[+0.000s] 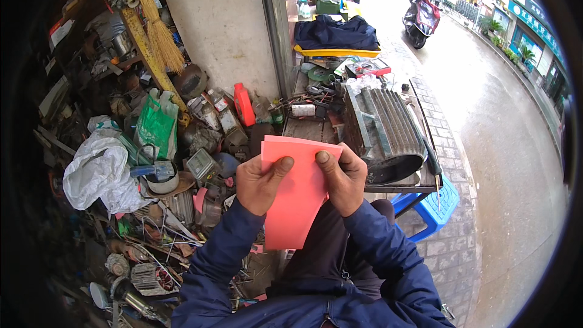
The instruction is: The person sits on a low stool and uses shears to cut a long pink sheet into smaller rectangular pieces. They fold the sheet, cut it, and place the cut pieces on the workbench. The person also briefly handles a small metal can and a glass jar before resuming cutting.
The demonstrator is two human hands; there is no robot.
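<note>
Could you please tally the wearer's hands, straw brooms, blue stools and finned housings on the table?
Hands (left hand, right hand, both on pink sheeting): 2
Straw brooms: 1
Blue stools: 1
Finned housings on the table: 1
Total: 5

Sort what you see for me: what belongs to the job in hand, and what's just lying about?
Job in hand:
pink sheet, held between left hand and right hand

Apparently just lying about:
green bag
straw broom
red bottle
blue stool
ribbed metal housing, though its link is unclear
</note>
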